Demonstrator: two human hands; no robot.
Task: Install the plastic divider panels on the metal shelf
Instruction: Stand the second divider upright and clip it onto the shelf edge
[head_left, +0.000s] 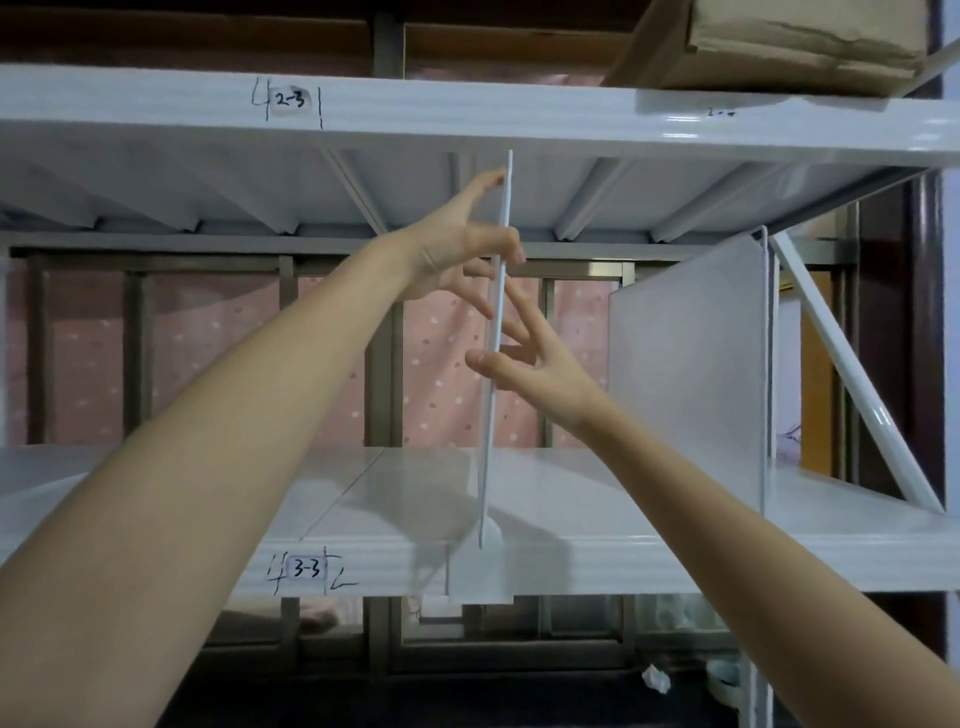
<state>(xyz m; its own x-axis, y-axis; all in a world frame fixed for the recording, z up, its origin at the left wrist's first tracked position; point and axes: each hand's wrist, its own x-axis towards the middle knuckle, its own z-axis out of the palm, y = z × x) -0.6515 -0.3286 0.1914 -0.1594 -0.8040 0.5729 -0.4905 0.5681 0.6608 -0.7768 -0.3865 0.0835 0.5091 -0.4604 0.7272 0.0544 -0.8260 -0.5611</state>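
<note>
A thin white plastic divider panel stands nearly upright, edge-on to me, between the lower shelf board and the underside of the upper board of the white metal shelf. Its foot sits near the lower board's front edge. My left hand holds the panel's upper part, thumb wrapped over the front edge and fingers on its left face. My right hand is lower, with spread fingers against the panel's right face and the thumb reaching across its edge. A second divider panel stands in place to the right.
Handwritten labels "2-3" and "3-3" mark the shelf fronts. A cardboard box sits on the upper board at right. A slanted white brace crosses the right end. Pink dotted fabric hangs behind a metal frame.
</note>
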